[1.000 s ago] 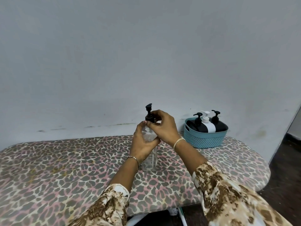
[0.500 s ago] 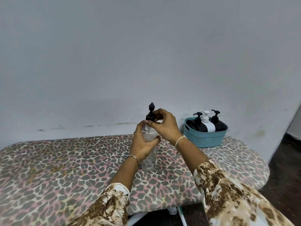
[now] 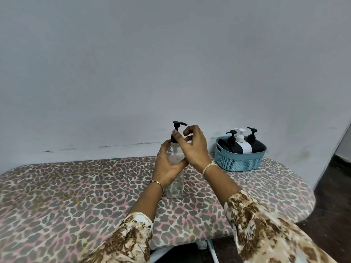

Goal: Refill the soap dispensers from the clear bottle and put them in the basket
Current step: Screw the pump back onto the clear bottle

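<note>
A clear bottle [image 3: 175,186] with a black pump head [image 3: 178,124] stands upright on the leopard-print board [image 3: 76,196]. My left hand [image 3: 168,166] is wrapped around the bottle's upper body. My right hand [image 3: 193,147] is at the bottle's neck, thumb and fingers pinching the black collar below the pump; the spout points right. A teal basket [image 3: 239,161] at the back right holds two black dispensers [image 3: 230,140] [image 3: 253,141] and a white dispenser [image 3: 241,142] between them.
The board runs along a pale wall [image 3: 171,63]. Its rounded right end [image 3: 303,202] drops off to a dark floor [image 3: 334,215]. White frame legs [image 3: 203,245] show beneath the front edge.
The pump head has turned under my right hand, so its spout now points right. My left hand has kept its hold on the bottle.
</note>
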The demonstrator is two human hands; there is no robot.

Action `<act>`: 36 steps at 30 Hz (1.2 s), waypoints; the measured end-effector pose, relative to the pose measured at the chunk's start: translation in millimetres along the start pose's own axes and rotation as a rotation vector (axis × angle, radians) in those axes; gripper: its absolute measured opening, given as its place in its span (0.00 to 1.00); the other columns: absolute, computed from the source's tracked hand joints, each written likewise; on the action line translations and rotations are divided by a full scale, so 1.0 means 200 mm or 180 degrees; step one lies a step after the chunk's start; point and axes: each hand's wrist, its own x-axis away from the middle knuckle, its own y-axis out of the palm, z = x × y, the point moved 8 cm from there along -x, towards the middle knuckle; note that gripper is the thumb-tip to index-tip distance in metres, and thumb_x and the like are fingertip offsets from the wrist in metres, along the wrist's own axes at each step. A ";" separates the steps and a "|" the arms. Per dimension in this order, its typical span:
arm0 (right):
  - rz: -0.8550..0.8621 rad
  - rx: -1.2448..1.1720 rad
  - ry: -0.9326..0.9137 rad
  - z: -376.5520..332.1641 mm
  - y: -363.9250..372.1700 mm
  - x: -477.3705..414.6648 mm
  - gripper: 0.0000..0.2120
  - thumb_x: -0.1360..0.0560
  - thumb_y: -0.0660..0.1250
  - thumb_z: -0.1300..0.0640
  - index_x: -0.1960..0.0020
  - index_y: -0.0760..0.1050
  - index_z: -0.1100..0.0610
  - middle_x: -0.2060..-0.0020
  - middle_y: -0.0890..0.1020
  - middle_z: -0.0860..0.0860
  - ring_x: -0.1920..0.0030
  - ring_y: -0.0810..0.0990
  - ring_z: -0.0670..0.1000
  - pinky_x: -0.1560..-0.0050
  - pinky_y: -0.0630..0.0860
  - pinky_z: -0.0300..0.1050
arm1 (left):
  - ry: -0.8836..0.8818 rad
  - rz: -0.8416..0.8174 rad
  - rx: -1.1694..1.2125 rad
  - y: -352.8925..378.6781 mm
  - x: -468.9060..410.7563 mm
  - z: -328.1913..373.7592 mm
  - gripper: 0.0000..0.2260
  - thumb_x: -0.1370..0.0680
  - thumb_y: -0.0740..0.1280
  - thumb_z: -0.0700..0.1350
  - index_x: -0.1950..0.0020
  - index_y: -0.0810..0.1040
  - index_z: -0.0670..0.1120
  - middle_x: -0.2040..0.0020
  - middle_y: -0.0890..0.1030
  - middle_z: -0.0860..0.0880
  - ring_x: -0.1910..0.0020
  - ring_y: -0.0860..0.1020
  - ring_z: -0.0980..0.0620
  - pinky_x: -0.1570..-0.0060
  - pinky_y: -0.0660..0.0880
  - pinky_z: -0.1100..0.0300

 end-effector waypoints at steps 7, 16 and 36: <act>-0.0271 -0.0513 0.0062 0.05 0.05 0.04 0.11 0.17 0.55 0.54 0.46 0.77 0.48 0.49 0.83 0.47 0.47 0.80 0.44 0.41 0.75 0.43 | 0.0087 0.0023 0.0001 -0.01 0.00 0.01 0.30 0.32 0.77 0.42 0.36 0.66 0.56 0.42 0.74 0.59 0.43 0.74 0.64 0.48 0.72 0.73; -0.0274 -0.0562 0.0036 0.04 0.05 0.04 0.09 0.23 0.68 0.54 0.44 0.73 0.53 0.51 0.82 0.47 0.51 0.80 0.37 0.53 0.75 0.34 | 0.0041 0.0020 0.0002 0.00 -0.01 0.00 0.29 0.31 0.76 0.43 0.37 0.65 0.58 0.42 0.73 0.59 0.41 0.73 0.60 0.43 0.72 0.68; 0.0233 0.0283 -0.0130 0.02 0.06 0.04 0.14 0.29 0.73 0.51 0.50 0.73 0.54 0.55 0.80 0.45 0.53 0.79 0.45 0.50 0.77 0.48 | -0.0136 -0.0036 0.0070 0.01 0.00 0.00 0.33 0.31 0.76 0.39 0.32 0.63 0.53 0.38 0.73 0.53 0.41 0.75 0.56 0.47 0.73 0.73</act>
